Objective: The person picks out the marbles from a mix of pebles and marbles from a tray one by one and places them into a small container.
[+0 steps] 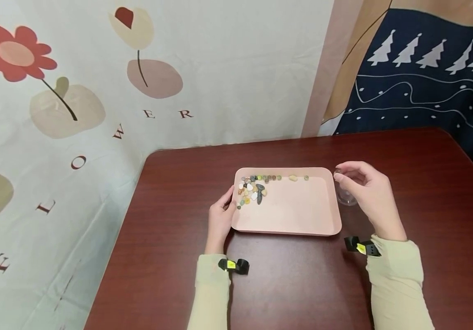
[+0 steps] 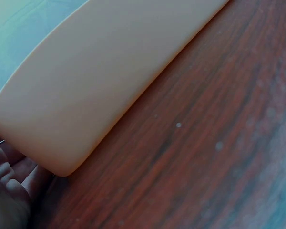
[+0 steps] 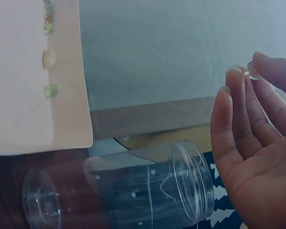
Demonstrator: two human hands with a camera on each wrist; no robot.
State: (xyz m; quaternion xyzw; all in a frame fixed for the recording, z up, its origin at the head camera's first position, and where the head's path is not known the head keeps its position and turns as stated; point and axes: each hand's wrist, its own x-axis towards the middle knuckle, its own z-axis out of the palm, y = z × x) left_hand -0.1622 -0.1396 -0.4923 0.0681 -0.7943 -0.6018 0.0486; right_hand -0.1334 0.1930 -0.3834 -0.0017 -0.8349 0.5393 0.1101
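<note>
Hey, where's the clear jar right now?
In the head view, the clear jar stands on the table, just beyond the right edge of the pink tray, below the right hand.

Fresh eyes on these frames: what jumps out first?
First, the pink rectangular tray on the reddish-brown table, small multicoloured stones and beads gathered mostly at its left end. Then, right of it, the right hand pinching a small clear round bead near the rim of a transparent cylindrical jar. The left hand holds the tray's left edge.
</note>
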